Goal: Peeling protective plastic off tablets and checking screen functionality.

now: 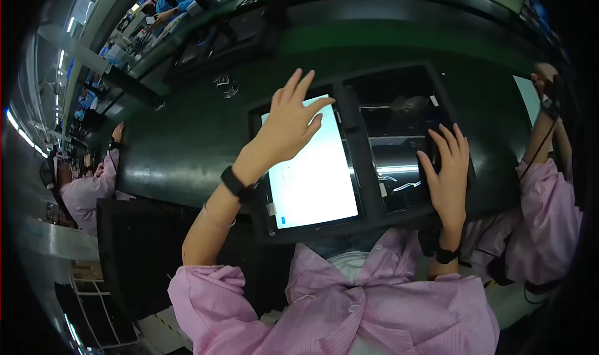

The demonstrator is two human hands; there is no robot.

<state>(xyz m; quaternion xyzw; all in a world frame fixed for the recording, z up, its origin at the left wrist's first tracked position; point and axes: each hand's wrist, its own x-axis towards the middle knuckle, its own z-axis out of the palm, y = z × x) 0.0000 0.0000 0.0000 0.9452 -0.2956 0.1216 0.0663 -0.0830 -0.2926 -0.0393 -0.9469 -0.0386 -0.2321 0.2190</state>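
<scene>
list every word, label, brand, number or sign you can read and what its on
None can be read for certain.
Lit tablet screen: faint marks, too small to read.
Blue mark in the screen's lower left corner: too small to read.
White tabs on the dark glossy panel: no legible writing.

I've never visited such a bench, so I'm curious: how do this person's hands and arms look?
The left hand and right hand are gloveless. The left wristband and right wristband are black; a thin pale loop rings the left arm. The left sleeve and right sleeve are pink, finely striped, stopping short of the wrists.
</scene>
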